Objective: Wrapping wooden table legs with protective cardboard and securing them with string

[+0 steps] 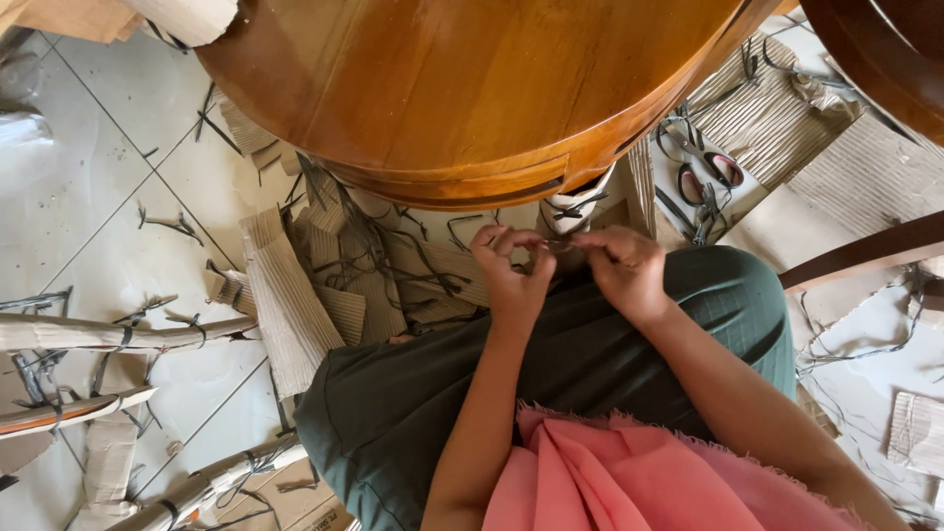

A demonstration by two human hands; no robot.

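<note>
Brown table, green trousers, pink cloth.

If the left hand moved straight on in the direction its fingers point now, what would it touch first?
The left hand points its fingertips toward the right hand, with a small dark strip between them. It would most likely meet that strip, then the right fingers. Depth is hard to judge from above.
</note>
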